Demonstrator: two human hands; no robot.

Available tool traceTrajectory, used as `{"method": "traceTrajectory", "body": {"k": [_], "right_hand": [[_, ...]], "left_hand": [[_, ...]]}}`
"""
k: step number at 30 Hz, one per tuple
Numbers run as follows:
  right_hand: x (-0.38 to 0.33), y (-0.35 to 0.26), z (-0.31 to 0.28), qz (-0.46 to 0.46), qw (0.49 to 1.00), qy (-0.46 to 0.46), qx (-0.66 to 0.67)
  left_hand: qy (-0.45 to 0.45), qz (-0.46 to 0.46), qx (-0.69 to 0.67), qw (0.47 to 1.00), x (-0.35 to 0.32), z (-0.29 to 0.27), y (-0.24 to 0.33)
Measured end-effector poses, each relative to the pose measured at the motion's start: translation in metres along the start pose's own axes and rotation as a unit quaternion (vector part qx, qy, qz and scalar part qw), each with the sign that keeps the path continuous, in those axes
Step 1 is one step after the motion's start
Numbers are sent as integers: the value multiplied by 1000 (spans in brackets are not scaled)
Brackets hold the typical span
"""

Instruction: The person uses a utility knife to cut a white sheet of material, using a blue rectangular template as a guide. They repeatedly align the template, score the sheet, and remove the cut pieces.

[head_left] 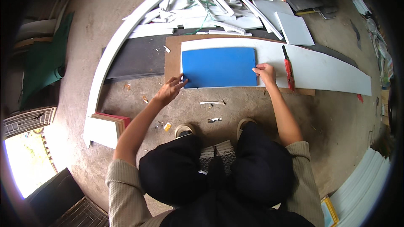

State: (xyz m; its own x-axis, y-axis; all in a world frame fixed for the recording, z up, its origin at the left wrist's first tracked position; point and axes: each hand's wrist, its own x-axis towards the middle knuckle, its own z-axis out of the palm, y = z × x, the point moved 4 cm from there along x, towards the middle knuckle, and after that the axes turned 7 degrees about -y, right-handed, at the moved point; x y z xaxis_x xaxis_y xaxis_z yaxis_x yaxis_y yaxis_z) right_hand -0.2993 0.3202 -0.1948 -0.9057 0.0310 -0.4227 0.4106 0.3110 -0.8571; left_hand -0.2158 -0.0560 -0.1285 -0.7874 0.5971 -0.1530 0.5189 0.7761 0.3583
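1. blue sheet (219, 67): lies between the two hands, flat, long side running left-right, straight ahead of the person's knees.
2. left hand (170, 89): at the sheet's lower left corner, fingers part-spread, tips touching the corner; most of the palm is off the sheet, on the near left side.
3. right hand (266, 74): at the sheet's right edge, below mid-height, thumb and fingers pinching that edge; rest of the hand sits to the right of the sheet.
4. under the blue sheet: long white board (332, 68), tapering to the right and extending well past the right hand; a white strip shows along the blue sheet's top edge.
5. below that: brown board (173, 56), showing to the left of the white board.
6. red cutter (289, 73): on the white board, just right of the right hand, not touching it, dark end pointing away from the person.
7. beyond the boards: heap of white offcuts (219, 6).
8. near the left forearm: small stack of panels (103, 129), red one included, on concrete floor (210, 101).
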Motion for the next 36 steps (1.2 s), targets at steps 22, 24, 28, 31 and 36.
{"method": "traceTrajectory", "body": {"k": [22,24,28,31,36], "right_hand": [[-9,-12,-6,21,999,-10,-39],[-10,-12,-5,18,999,-12,-44],[-8,-11,-7,-1,998,0,-60],[-11,-16,-11,-83,994,18,-75],[-42,-58,-61,-175,889,250,-340]], "left_hand": [[37,-50,78,995,140,39,121],[37,-48,80,995,141,38,122],[52,-48,74,995,147,32,125],[50,-54,80,994,157,25,131],[26,-17,98,995,171,16,139]]}}
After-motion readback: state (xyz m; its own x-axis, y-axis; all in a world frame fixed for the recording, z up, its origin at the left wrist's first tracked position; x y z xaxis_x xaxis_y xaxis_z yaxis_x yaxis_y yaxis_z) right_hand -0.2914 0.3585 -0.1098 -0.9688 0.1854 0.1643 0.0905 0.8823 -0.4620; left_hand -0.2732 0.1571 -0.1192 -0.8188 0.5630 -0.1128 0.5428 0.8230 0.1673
